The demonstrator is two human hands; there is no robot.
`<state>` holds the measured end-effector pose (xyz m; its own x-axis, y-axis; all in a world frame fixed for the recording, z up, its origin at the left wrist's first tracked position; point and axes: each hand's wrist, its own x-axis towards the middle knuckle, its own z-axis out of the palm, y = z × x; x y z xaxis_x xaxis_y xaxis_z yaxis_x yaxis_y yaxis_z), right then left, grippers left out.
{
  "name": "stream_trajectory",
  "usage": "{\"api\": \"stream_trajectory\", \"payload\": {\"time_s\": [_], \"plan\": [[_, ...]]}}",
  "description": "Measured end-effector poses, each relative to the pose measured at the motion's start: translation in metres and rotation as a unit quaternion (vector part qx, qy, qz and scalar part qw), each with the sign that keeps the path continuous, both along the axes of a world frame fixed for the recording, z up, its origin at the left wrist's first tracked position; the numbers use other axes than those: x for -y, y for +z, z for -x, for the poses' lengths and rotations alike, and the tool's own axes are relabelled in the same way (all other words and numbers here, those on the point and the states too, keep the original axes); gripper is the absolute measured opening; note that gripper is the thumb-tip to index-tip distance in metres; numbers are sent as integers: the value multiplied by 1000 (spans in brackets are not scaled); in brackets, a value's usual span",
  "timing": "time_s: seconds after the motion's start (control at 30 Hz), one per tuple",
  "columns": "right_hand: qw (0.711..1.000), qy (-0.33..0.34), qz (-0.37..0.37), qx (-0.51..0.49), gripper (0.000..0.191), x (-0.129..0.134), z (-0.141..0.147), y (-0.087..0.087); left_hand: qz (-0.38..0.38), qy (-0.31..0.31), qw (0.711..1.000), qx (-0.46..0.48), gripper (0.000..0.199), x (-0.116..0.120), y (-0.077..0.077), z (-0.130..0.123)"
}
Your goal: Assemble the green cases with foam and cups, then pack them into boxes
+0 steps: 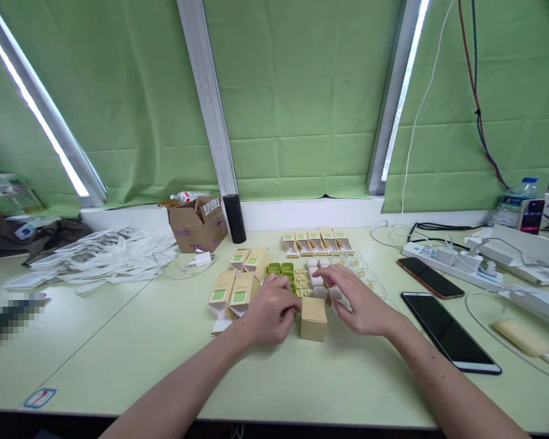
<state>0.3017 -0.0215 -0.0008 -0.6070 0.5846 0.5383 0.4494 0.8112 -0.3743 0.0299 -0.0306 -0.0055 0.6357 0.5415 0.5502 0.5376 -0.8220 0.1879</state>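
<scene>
My left hand (274, 311) is curled, its fingertips close to the left side of a small closed kraft cardboard box (313, 320). Whatever its fingers hold, if anything, is hidden. Over to the right, my right hand (357, 300) hovers with fingers apart at a group of small whitish-pink cube-like pieces (319, 292). Small green square containers (287, 267) lie behind my left hand, partly covered by it. Rows of tiny yellow pieces (301, 277) sit between these and the whitish pieces. Several clear round items (359, 266) spread behind my right hand.
Open kraft boxes with green labels stand at left (244, 289) and at the back (317, 242). A brown carton (197, 224) and black cylinder (235, 218) are by the wall. Two phones (448, 332), a power strip (452, 262) and cables lie right; white straps (105, 253) left.
</scene>
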Motion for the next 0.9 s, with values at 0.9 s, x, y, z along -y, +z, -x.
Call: {"api": "stream_trajectory", "payload": {"time_s": [0.9], "plan": [[986,-155,-66,18,64,-13,7,-15,33,33,999,28,19,-1,2,-1]]}}
